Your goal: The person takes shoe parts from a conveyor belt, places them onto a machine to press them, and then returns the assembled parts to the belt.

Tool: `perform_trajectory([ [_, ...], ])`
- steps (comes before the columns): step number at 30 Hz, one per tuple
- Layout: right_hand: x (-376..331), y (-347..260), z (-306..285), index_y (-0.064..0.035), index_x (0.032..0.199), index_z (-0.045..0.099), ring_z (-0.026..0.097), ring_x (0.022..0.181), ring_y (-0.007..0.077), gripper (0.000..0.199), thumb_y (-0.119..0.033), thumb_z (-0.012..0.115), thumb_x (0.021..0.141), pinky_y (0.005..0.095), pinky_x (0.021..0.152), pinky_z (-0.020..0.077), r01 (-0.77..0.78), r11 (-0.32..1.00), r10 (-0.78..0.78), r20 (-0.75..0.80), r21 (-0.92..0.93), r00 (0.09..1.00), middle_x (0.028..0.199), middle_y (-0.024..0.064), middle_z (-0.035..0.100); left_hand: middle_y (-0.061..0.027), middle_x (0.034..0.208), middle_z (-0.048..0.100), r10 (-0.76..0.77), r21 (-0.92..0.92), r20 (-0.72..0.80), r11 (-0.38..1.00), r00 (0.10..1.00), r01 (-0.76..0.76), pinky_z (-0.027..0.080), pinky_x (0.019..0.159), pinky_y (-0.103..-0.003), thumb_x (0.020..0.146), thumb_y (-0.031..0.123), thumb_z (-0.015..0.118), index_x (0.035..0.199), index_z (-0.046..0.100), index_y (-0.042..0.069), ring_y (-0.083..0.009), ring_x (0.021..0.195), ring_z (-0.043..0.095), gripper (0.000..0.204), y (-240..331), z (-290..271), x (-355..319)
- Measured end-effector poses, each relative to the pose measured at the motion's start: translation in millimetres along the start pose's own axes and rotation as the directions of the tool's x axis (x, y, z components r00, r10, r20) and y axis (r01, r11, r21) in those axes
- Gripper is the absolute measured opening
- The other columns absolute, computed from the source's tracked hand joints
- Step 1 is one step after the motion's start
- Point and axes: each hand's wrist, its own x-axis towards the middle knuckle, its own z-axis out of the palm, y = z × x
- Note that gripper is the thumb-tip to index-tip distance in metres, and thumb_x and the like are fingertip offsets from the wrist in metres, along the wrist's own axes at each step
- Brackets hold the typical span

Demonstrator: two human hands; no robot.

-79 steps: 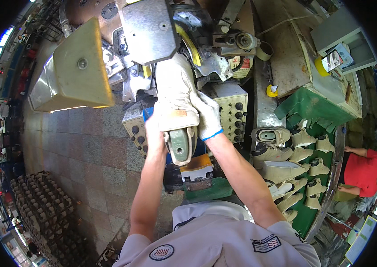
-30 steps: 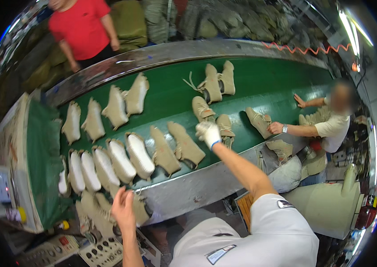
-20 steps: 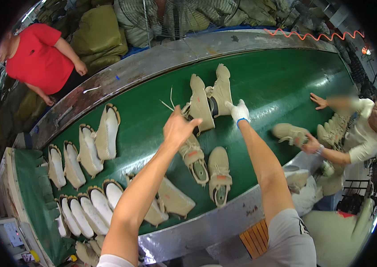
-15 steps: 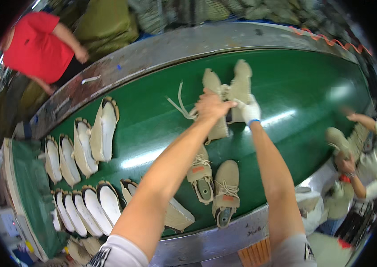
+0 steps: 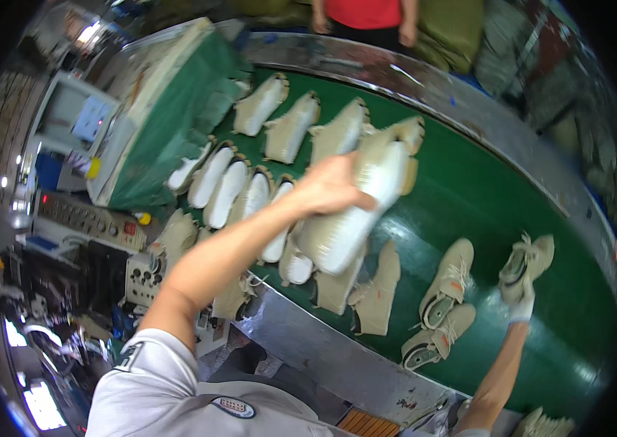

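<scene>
Above the green conveyor belt (image 5: 469, 197), a beige shoe (image 5: 356, 207) is held sole-up in the left hand (image 5: 327, 191), whose grip is wrapped over the shoe's upper edge with the fingers pressed against its pale ribbed sole. The shoe is tilted, its toe pointing down toward the near edge of the belt and its heel lifted toward the far side. Farther right, a second beige shoe (image 5: 525, 261) is gripped from below by the right hand (image 5: 521, 309), which is covered by a white glove; the grip is closed on the shoe's lower end, and the shoe is raised just clear of the belt.

Between the two hands, a pair of laced beige shoes (image 5: 445, 291) lies on the belt with the openings facing up, one shoe touching the other. Just beside the held shoe, two more beige uppers (image 5: 375, 291) are laid on their sides near the metal rim (image 5: 323, 349) of the belt. A row of shoes with white soles (image 5: 227, 186) is lined up on the left part of the belt, next to a green-covered machine housing (image 5: 170, 124). Beyond the far edge of the belt, a person in a red top (image 5: 363, 14) is seen standing.
</scene>
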Motion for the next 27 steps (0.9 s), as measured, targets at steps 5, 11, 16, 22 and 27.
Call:
perform_trajectory([
  [5,-89,118,135,-0.0046,0.139,0.055,0.061,0.121,0.0269,0.048,-0.036,0.059,0.102,0.0436,0.100,0.0548,0.058,0.935,-0.053,-0.022,0.350,0.998,0.131,0.0122,0.064,-0.0213,0.115,0.073,0.018,0.258,-0.744,0.930,0.668,0.263,0.056,0.092,-0.041,0.086,0.027,0.076,0.131,0.060,-0.006,-0.0323,0.103,0.072,0.058,-157,-173,-151],
  [11,-165,259,402,-0.0031,0.135,0.058,0.063,0.117,0.0262,0.044,-0.034,0.058,0.103,0.0416,0.098,0.0552,-0.463,0.851,0.300,0.493,0.249,0.817,0.130,0.0131,0.065,-0.0144,0.105,0.074,-0.357,-0.607,-0.333,0.790,0.873,0.092,0.058,0.084,-0.033,0.096,0.025,0.072,0.131,0.061,-0.007,-0.0187,0.094,0.073,0.049,-204,-172,-365],
  [16,-272,400,630,-0.0019,0.132,0.059,0.065,0.114,0.0256,0.041,-0.032,0.057,0.104,0.0399,0.097,0.0556,-0.745,0.632,0.619,0.717,-0.214,0.320,0.128,0.0139,0.066,-0.0147,0.125,0.067,-0.397,-0.862,-0.301,0.501,0.867,-0.069,0.057,0.088,-0.034,0.102,0.044,0.063,0.145,0.046,-0.006,-0.0196,0.108,0.068,0.069,-234,-185,-532],
  [22,-453,548,823,0.0012,0.137,0.056,0.069,0.107,0.0251,0.043,-0.028,0.056,0.105,0.0383,0.094,0.0561,-0.642,0.499,0.759,0.652,-0.583,-0.002,0.125,0.0169,0.067,-0.0088,0.097,0.072,-0.768,-0.913,-0.406,0.363,0.495,-0.187,0.060,0.073,-0.031,0.095,0.020,0.071,0.107,0.070,-0.005,-0.0176,0.084,0.071,0.027,-369,-217,-747],
  [27,-574,624,905,0.0014,0.146,0.049,0.067,0.110,0.0204,0.055,-0.027,0.064,0.101,0.0357,0.095,0.0547,-0.313,0.602,0.761,0.646,-0.735,-0.053,0.128,0.0130,0.066,-0.0101,0.094,0.075,-0.908,-0.863,-0.406,0.344,0.102,-0.370,0.060,0.069,-0.027,0.088,0.006,0.079,0.108,0.073,-0.007,-0.0158,0.076,0.071,0.025,-438,-195,-864],
])
